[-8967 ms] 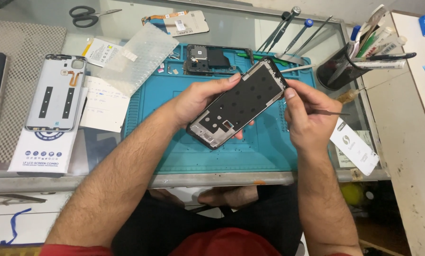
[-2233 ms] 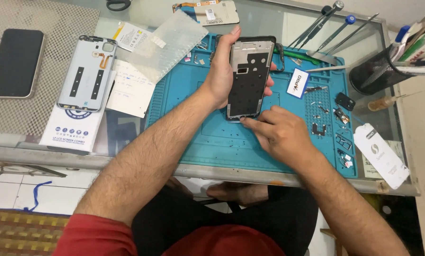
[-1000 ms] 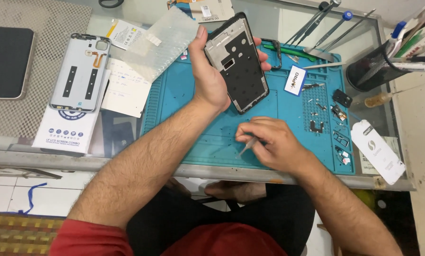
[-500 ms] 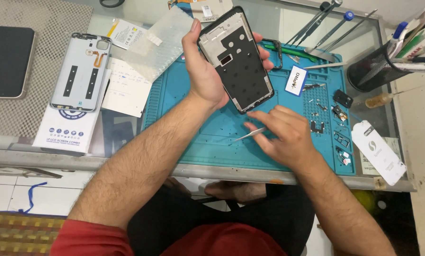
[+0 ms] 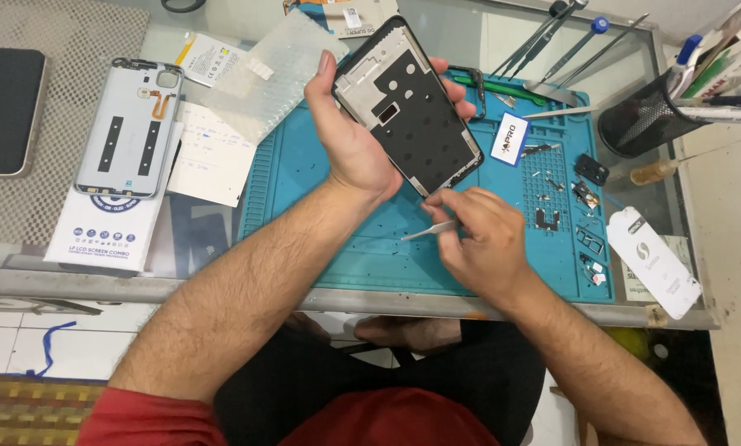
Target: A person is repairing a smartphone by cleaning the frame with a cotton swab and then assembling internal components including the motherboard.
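While a grey back cover (image 5: 131, 128) lies far left on a white box (image 5: 110, 227), the left hand (image 5: 350, 136) grips the phone frame (image 5: 409, 107), tilted above the blue mat (image 5: 337, 206); the right hand (image 5: 478, 239) pinches tweezers (image 5: 430, 231) just below its lower corner.

The phone frame (image 5: 409, 107) was a black-rimmed rectangular chassis with its inner side up, showing a silver-grey metal plate at the far end and a dark plate with small cut-outs over the rest. It was held tilted above the far part of the teal mat, its long axis running from far left to near right. The tweezers (image 5: 430, 230) were thin, silvery, lying nearly level just near the frame's near right corner, tip pointing left.
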